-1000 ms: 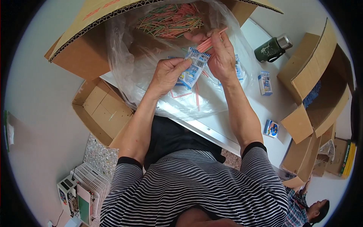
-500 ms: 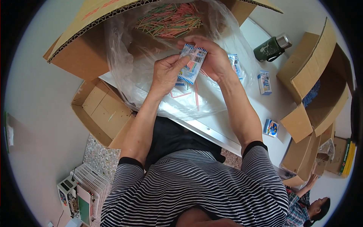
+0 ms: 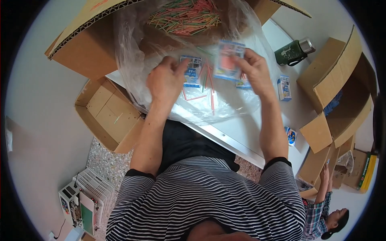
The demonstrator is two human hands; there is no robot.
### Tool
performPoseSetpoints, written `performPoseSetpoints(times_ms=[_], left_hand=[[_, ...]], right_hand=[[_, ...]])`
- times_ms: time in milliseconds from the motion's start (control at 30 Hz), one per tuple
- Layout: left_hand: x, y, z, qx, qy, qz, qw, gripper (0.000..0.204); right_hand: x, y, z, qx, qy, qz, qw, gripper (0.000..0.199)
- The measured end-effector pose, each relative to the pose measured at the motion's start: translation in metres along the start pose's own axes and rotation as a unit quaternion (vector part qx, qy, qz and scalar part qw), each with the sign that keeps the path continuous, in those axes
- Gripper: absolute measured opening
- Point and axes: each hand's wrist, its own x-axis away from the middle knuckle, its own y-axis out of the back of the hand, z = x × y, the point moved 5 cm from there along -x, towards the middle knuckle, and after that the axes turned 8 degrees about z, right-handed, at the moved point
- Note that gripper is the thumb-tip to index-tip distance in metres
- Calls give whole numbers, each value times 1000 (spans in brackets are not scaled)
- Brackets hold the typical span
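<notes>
My right hand point(image 3: 252, 69) holds up a small clear packet with a blue-and-white header and pink sticks inside point(image 3: 228, 60). My left hand point(image 3: 165, 79) rests on the clear plastic sheet point(image 3: 201, 108), fingers touching a second blue-and-white packet point(image 3: 192, 71) lying flat on it. A few loose pink and green sticks point(image 3: 210, 86) lie between my hands. A big pile of coloured sticks point(image 3: 185, 16) fills the plastic-lined cardboard box point(image 3: 80, 44) just beyond.
A white table point(image 3: 241, 134) carries a green flask point(image 3: 292, 51) and two small blue-and-white boxes point(image 3: 284, 87) point(image 3: 291, 135). Open cardboard boxes stand at right point(image 3: 341, 80) and on the floor at left point(image 3: 105, 116). Another person point(image 3: 321, 213) crouches at lower right.
My hands have come apart: the right lifted one packet up and to the right, while the left lowered onto the other packet on the plastic.
</notes>
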Motion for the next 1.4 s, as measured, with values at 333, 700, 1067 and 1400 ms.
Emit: performPoseSetpoints(times_ms=[333, 700, 1067, 1400], left_hand=[[-4, -17, 29, -233, 81, 73, 966, 41], [-1, -9, 20, -261, -7, 72, 963, 31], [-2, 23, 11, -99, -80, -58, 990, 16], [-3, 39, 26, 109, -27, -88, 990, 12]], right_hand=[[16, 30, -7, 509, 32, -126, 851, 38], [-170, -35, 18, 454, 293, -18, 841, 21], [-237, -39, 20, 487, 308, -22, 817, 43], [-231, -28, 34, 389, 310, -12, 867, 50]])
